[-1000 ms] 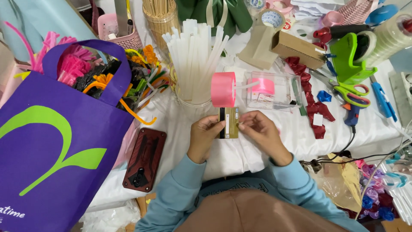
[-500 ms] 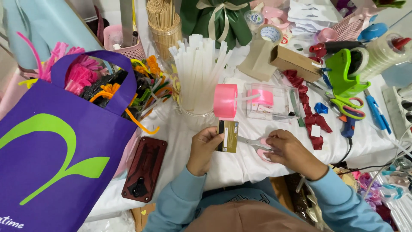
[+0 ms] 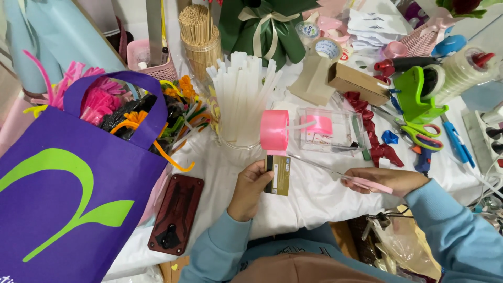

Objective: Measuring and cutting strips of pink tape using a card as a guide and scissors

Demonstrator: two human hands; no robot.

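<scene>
The left hand (image 3: 250, 189) is clamped on a small gold rectangular card (image 3: 277, 175), thumb on its near edge and the card held upright just above the white cloth-covered surface (image 3: 314, 199). A wide pink satin ribbon roll (image 3: 274, 130) sits directly above the card, its loose end running down to the card's top edge — touching it, as far as the view shows. The right hand (image 3: 390, 181) is closed around the pink handles of a pair of long-bladed scissors (image 3: 335, 173), whose blades point left toward the card and stop just beside it. Behind the ribbon stands a clear jar of white translucent glue sticks (image 3: 241, 99), and to its right a clear plastic box (image 3: 330, 131) holding another pink roll. A large purple tote bag with a green leaf shape (image 3: 68, 199) fills the left side, and a dark red phone case (image 3: 175, 214) lies near the left forearm. Green-handled scissors (image 3: 422, 133) rest well apart, on the far right.
</scene>
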